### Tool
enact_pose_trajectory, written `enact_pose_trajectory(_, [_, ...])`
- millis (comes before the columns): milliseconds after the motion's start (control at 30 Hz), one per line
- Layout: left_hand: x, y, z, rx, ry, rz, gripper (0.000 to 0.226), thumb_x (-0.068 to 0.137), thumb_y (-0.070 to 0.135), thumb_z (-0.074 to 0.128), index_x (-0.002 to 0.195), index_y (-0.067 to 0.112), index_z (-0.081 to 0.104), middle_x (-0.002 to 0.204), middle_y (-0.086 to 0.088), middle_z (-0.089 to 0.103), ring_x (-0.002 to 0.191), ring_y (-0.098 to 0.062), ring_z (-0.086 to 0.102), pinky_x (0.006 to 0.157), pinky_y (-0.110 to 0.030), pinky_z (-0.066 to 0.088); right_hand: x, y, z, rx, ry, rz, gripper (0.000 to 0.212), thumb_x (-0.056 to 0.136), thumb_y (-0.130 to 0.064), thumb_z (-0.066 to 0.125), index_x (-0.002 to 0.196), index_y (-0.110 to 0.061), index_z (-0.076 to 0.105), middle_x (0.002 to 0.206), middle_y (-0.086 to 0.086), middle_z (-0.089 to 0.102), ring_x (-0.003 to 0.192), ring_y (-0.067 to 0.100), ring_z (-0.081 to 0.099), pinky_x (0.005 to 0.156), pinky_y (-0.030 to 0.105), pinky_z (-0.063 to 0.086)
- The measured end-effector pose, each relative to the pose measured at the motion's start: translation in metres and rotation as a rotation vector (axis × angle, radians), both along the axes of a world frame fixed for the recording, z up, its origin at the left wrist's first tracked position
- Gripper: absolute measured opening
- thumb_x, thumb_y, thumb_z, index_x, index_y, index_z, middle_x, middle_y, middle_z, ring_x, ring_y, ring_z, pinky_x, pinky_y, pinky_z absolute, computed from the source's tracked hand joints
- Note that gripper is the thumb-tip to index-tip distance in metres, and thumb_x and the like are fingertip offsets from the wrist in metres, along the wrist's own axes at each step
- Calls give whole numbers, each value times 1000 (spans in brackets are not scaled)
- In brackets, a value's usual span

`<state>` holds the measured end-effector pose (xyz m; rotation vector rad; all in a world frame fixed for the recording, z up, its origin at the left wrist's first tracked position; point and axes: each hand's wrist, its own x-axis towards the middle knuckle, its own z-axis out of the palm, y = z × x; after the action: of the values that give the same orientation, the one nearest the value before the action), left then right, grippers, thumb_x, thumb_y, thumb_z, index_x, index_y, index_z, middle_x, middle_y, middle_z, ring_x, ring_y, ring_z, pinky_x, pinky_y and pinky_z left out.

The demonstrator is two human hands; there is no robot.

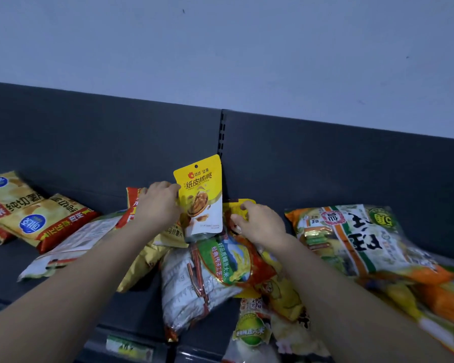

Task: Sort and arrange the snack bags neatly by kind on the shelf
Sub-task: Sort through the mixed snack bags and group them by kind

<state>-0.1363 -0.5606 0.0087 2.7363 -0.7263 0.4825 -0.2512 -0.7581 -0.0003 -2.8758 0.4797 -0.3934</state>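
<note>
A yellow and white walnut pouch (pixel 203 197) stands upright against the dark back panel of the shelf (pixel 325 163), at its middle. My left hand (pixel 159 203) holds its left edge. Right beside it, my right hand (pixel 260 222) pinches the top of a second yellow pouch (pixel 236 206), which lies mostly hidden behind the hand. Below both hands a clear rice bag with a green label (pixel 207 273) lies on the pile. To the left lie two yellow and red potato chip bags (pixel 37 218).
A large green and orange bag (pixel 357 239) lies at the right, with more orange bags under it. A white flat bag (pixel 71 244) and a gold bag (pixel 144 260) lie under my left forearm. Price tag strips (pixel 129 348) run along the front edge.
</note>
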Motion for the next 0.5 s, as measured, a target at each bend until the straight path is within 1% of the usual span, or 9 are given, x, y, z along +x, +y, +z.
enact_pose_trajectory(67, [-9,-15,5,30,-52,-63,51,90,27,61,138,15,48,138,-7,51,131,-28,41,105,-43,36,-15,-8,4,-55,13,-7,50,98,-46,48,138,-16,45,130,8,56,119,29,53,87,42,51])
enact_pose_trajectory(167, [-25,-40,13,69,-103,-151,44,92,29,59,131,12,52,134,-7,53,129,-27,42,103,-41,36,-38,-22,11,-141,24,-56,50,96,-44,51,137,-17,44,130,8,54,122,29,49,94,43,47])
enact_pose_trajectory(267, [-44,-70,22,126,-136,-262,44,92,30,60,130,10,53,134,-7,53,129,-27,41,103,-39,37,-65,-39,20,-155,39,-126,54,95,-43,54,141,-18,41,133,8,50,126,29,44,100,42,41])
enact_pose_trajectory(367, [-64,-102,29,152,-185,-378,37,89,28,59,122,11,58,125,-6,58,125,-25,45,98,-36,41,-94,-58,30,-168,45,-190,53,94,-42,56,140,-20,44,132,8,50,126,29,44,100,40,39])
enact_pose_trajectory(433, [-79,-124,32,158,-213,-439,34,88,31,60,117,13,60,121,-5,59,123,-24,47,95,-36,41,-114,-72,35,-185,56,-230,51,93,-42,55,137,-19,46,130,8,50,126,29,44,99,40,39])
enact_pose_trajectory(500, [-97,-146,36,153,-221,-488,28,89,33,60,110,15,61,117,-3,60,121,-23,48,92,-34,40,-136,-86,40,-201,60,-279,51,93,-43,56,137,-19,48,133,6,50,127,28,44,100,40,40])
